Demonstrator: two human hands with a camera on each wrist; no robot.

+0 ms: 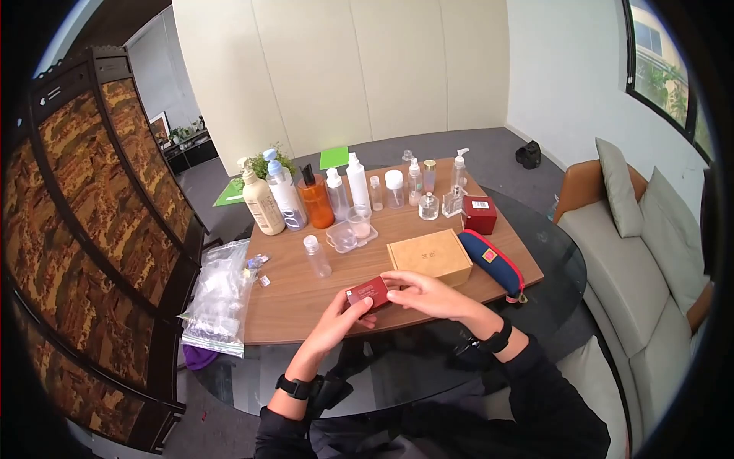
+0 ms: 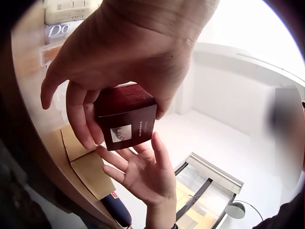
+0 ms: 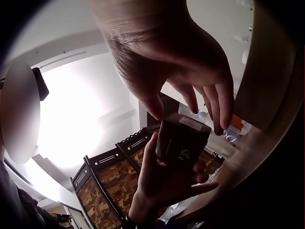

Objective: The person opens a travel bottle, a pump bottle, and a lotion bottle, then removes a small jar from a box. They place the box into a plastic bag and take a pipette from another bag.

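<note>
Over the front edge of the wooden tabletop, my left hand [image 1: 333, 320] grips a small dark red box [image 1: 368, 291], thumb on one side and fingers on the other. White printing and a silvery label show on the box [image 2: 126, 121] in the left wrist view. My right hand [image 1: 432, 295] hovers at the box's right end, its fingers loosely extended. In the right wrist view the right thumb and fingers [image 3: 222, 105] spread around the near end of the box [image 3: 183, 143], without curling round it. A brown cardboard box [image 1: 430, 257] lies just beyond the right hand.
Pump bottles, including an orange bottle [image 1: 314, 200], stand along the back with clear jars. A small clear bottle [image 1: 316, 256] and plastic tray [image 1: 353, 236] sit nearer. A navy pouch [image 1: 493, 264] and larger red box [image 1: 479, 214] lie right; plastic bags [image 1: 218, 294] lie left.
</note>
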